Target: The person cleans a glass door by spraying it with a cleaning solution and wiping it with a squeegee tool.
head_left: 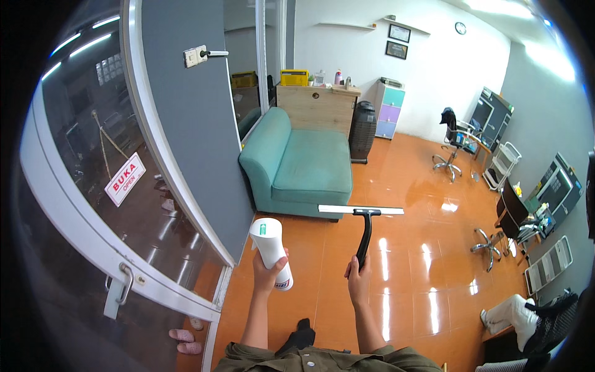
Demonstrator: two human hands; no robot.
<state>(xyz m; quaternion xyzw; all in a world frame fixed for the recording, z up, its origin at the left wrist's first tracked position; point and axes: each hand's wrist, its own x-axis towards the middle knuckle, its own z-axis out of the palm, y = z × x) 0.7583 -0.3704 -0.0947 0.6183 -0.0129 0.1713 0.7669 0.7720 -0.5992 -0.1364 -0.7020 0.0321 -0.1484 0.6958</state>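
My left hand (265, 274) is wrapped around a white spray bottle (269, 245), which leans with its broad head up and its base toward the lower right. A small green mark shows on the bottle's top, and its trigger points to the left. In my right hand (358, 278) is the black handle of a squeegee (367, 230). Its long pale blade lies crosswise at the top, in front of the sofa's lower edge from my viewpoint. Both hands are held out ahead of my body, apart from each other, over the orange floor.
To the left stands a white-framed glass door (127, 248) with a metal handle and a hanging sign (125, 180). A teal sofa (313, 164) sits ahead, before a wooden counter (310, 105). Wheeled chairs (455, 149) and a seated person's leg (517, 313) are at the right. Glossy tiles (409, 266) cover the floor.
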